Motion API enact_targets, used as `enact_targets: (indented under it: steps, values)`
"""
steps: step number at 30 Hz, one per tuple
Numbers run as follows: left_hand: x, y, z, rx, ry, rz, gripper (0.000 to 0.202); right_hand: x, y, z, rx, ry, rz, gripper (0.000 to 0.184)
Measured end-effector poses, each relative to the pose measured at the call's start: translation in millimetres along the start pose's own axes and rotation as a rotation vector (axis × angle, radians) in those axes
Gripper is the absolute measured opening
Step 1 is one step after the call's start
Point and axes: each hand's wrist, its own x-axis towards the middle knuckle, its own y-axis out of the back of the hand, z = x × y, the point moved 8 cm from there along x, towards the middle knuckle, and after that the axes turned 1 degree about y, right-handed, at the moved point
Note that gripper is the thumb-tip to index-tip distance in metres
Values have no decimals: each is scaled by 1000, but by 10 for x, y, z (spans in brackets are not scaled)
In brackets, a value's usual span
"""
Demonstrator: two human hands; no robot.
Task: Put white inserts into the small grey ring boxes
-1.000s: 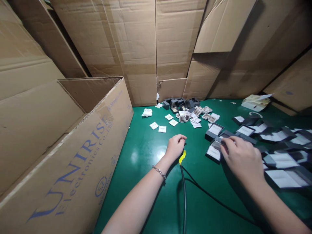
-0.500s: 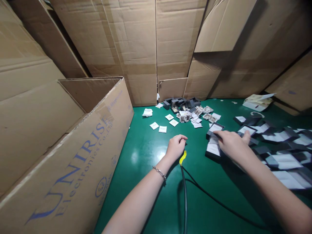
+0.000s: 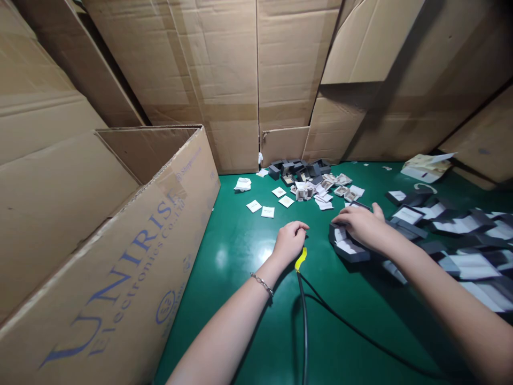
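My right hand [image 3: 363, 227] reaches over an open black box with white lining [image 3: 350, 251], the fingers bent over its far side and gripping it. The box looks like a small jewelry box, tilted on the green table; part of it is hidden under the hand. Another black box with a white insert [image 3: 409, 215] lies just right of the hand. My left hand [image 3: 292, 241] rests on the table with fingers curled in and nothing visible in them. Right below it is the yellow tag [image 3: 300, 259] on a black cable [image 3: 304, 321].
Several opened black boxes [image 3: 460, 222] spread over the right side. At the back lie a heap of black boxes [image 3: 300, 172], pale inserts [image 3: 306, 191] and white cards [image 3: 267, 212]. A large carton [image 3: 132, 267] stands at left; cardboard walls [image 3: 224, 80] close the back.
My right hand has shifted left and closed on the black box, which has turned and slid slightly left. My left hand stays where it was.
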Motion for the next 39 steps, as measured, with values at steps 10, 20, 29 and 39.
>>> enact_targets:
  steps: [10, 20, 29, 39]
  values:
    - [-6, 0, -1, 10, 3, 0, 26, -35, -16, -35, -77, -6, 19, 41]
    - [-3, -9, -5, 28, -8, 1, 27, -283, 157, -168, -80, 78, 168, 28]
    - [-3, -13, -1, 4, -32, 2, 27, -426, 11, -216, -94, 50, 178, 26]
    - [-16, 8, -27, -131, -8, 42, 27, 466, 576, -182, 43, -4, 272, 31]
